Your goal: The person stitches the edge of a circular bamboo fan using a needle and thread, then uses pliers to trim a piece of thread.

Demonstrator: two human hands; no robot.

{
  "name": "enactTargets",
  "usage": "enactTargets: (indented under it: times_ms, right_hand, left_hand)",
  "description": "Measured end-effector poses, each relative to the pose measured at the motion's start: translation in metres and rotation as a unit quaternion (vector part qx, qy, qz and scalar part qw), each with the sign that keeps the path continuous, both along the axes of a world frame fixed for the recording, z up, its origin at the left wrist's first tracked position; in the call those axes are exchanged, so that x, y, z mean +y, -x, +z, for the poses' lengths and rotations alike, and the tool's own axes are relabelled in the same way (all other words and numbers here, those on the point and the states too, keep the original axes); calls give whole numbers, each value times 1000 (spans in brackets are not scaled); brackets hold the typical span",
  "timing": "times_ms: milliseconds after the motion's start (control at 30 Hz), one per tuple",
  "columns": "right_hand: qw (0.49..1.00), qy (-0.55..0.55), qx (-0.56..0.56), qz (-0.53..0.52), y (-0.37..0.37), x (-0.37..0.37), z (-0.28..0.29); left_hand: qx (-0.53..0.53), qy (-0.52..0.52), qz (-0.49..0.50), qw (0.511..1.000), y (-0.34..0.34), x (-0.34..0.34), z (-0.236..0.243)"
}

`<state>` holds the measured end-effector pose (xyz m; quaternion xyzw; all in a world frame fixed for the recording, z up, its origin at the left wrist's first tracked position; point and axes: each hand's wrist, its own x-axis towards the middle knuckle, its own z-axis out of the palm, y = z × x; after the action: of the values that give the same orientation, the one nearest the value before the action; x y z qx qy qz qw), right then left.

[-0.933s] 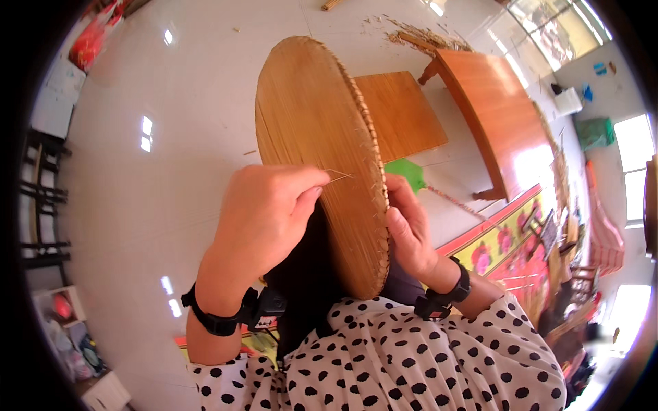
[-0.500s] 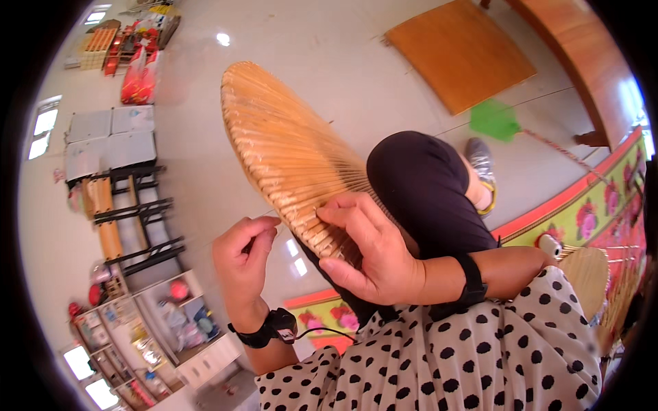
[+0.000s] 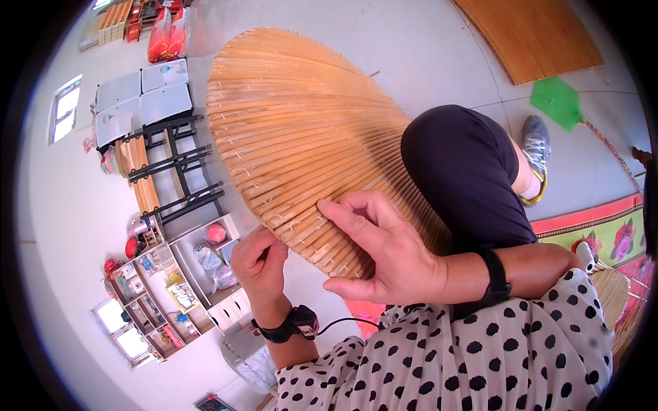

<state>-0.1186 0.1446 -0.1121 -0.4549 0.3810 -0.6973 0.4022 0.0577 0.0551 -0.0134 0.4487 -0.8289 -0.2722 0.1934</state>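
A round piece of bamboo slats (image 3: 295, 123), with small pale stitches along its rim, slants up in front of me beside my raised knee (image 3: 452, 164). My right hand (image 3: 384, 253) grips its lower edge, fingers on the slatted face and thumb by the rim. My left hand (image 3: 264, 264) is closed just left of the rim, its fingertips pinched at the edge and partly hidden, so what they hold cannot be made out.
A brown board (image 3: 528, 34) and a green swatter (image 3: 555, 103) lie on the tiled floor (image 3: 439, 61). A floral mat (image 3: 589, 233) is at the right. Shelves (image 3: 144, 294), folded black frames (image 3: 171, 164) and pale boxes (image 3: 164, 103) stand at the left.
The round piece has turned from its smooth face to its slatted face and tilted left. My right hand moved onto that face; my left hand dropped behind the rim. The view has swung.
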Motion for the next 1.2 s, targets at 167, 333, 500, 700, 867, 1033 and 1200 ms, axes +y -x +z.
enactTargets:
  times_ms: [167,333,500,700,867,1033,1200]
  right_hand:
    - [1000,-6,27,9,9,-4,-2]
    - [999,14,32,9,9,-6,0]
    - [999,14,33,-10,7,-8,-9]
    - [998,24,56,-19,7,-10,-10]
    - [998,24,53,-22,7,-10,-11]
    - [998,23,52,-15,6,-8,-7]
    - [997,17,76,-26,8,-10,-15]
  left_hand:
    - [-59,64,-35,996,7,-8,6]
    - [-51,50,-8,997,10,-2,16]
    - [-19,9,33,999,8,3,-1]
    - [18,5,22,1000,6,3,-7]
    - [32,36,7,999,10,-3,-13]
    - [28,30,30,999,12,1,-8]
    - [28,37,15,999,20,-8,-21]
